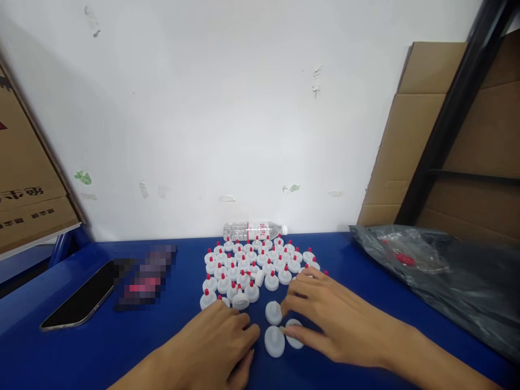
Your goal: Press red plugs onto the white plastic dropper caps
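My left hand [221, 341] rests low on the blue table with its fingers curled inward; whatever may be inside them is hidden. Just beyond its knuckles stand many white bottle caps with red pointed tips [252, 292], grouped closely together. One such cap [240, 299] lies tipped among them. My right hand [329, 311] is spread over the right side of the group, thumb and fingers apart. Its thumb touches or nearly touches a white cap without a red tip [274, 341]. Another plain cap [273, 312] sits by its forefinger, and a third [295, 335] is partly under the hand.
A clear plastic bottle [255, 231] lies against the white wall behind the caps. At left are a phone [79, 298] and a pixelated item [148, 276]. A grey plastic bag [422, 281] with small red pieces [404, 259] spreads at right. Cardboard [410, 146] leans behind it.
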A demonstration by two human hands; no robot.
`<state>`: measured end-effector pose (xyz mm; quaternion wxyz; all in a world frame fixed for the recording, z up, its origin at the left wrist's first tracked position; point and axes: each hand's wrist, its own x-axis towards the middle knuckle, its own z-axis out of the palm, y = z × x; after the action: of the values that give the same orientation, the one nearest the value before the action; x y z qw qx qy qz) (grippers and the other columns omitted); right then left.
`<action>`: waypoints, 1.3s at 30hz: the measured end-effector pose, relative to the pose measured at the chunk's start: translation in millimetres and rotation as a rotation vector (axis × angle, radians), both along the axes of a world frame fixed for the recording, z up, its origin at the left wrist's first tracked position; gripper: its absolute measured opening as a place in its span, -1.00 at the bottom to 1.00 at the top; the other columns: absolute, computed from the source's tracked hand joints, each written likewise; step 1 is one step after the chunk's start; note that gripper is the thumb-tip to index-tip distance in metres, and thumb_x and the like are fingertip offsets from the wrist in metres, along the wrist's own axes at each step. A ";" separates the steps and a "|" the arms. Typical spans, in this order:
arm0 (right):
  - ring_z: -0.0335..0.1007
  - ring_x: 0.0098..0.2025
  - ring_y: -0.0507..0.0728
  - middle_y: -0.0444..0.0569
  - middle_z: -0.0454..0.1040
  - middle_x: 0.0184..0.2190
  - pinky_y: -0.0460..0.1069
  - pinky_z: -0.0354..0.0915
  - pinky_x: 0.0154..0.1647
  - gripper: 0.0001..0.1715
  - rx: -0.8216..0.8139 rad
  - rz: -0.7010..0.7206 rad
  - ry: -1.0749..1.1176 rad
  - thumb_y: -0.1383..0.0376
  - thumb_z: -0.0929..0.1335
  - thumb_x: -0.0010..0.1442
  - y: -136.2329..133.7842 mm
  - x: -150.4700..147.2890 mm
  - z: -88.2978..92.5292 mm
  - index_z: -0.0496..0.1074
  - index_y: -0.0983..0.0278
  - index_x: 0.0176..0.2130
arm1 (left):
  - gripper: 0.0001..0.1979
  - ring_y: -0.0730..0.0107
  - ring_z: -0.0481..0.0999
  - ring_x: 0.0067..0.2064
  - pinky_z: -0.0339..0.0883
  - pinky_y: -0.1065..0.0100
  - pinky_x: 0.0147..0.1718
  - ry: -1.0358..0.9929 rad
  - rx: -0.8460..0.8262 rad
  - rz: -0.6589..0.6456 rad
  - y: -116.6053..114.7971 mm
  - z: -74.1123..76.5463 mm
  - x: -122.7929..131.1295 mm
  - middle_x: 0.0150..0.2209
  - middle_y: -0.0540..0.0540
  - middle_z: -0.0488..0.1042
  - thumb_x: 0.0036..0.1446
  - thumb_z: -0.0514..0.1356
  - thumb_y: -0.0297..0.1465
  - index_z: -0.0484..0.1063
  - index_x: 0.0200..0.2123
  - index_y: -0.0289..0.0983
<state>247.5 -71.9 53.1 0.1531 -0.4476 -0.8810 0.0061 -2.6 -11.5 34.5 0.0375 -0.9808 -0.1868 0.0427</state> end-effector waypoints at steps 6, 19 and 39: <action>0.44 -0.37 0.13 -0.13 0.51 -0.44 0.09 0.23 -0.07 -0.71 0.099 -0.152 -0.047 0.25 0.26 0.49 10.0 25.0 20.3 0.47 0.22 -0.27 | -0.89 0.14 0.55 -0.34 0.31 0.13 -0.35 0.000 -0.025 0.015 -2.0 1.2 1.1 -0.33 -0.07 0.52 0.21 0.08 -0.42 0.41 -0.30 -0.21; 0.48 -0.42 0.11 -0.24 0.58 -0.48 -0.05 0.04 -0.45 -0.85 -0.204 -0.263 -0.096 0.32 0.52 0.21 11.5 41.1 19.3 0.53 0.15 -0.38 | -0.93 0.21 0.48 -0.43 0.11 0.23 -0.49 -0.048 0.066 -0.056 2.2 9.2 -0.1 -0.38 -0.06 0.48 0.22 0.07 -0.45 0.29 -0.34 -0.20; 0.47 -0.19 0.21 0.09 0.52 -0.17 0.06 0.42 -0.22 -0.86 0.484 0.062 0.041 0.48 0.28 0.38 -1.3 -14.4 -11.2 0.43 0.33 -0.15 | -0.67 0.36 0.37 -0.54 0.04 0.25 -0.55 -0.733 0.329 -0.093 0.2 -9.0 -4.3 -0.48 0.02 0.39 0.43 0.04 -0.11 0.32 -0.30 -0.20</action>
<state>233.1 -73.2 41.9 0.2733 -0.3706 -0.8668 -0.1913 -6.9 -11.4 25.5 0.1269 -0.9193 -0.1476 -0.3421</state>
